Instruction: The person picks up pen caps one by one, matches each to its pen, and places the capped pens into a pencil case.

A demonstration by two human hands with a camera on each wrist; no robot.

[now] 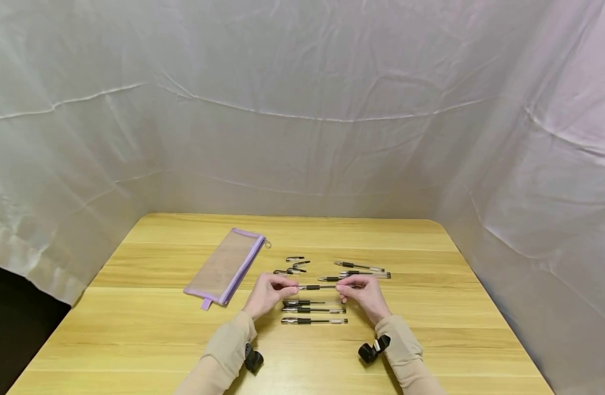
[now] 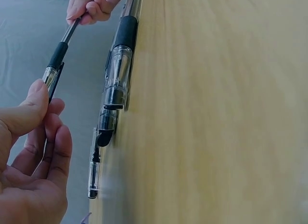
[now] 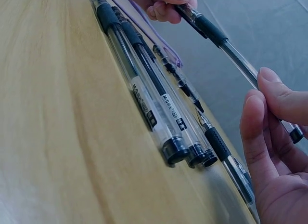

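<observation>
A clear gel pen [image 1: 313,287] with a black grip is held level above the table between both hands. My left hand [image 1: 267,296] pinches its capped end between thumb and fingers. At the other end my right hand [image 1: 366,297] pinches the clear barrel near the black end plug; the left wrist view shows the cap's clip [image 2: 56,82] along the pen. Just below lie three capped pens [image 1: 314,321] in parallel rows, caps to the left. Beyond the right hand are uncapped pens [image 1: 358,266], tips to the left. Loose pen caps [image 1: 295,258] lie past the left hand.
A mesh zip pouch [image 1: 223,263] with purple edging lies flat at the left, its pull tab toward the front. The wooden table [image 1: 134,329] is bordered by grey-white curtains [image 1: 302,153] at the back and sides. A small black camera sits on each wrist.
</observation>
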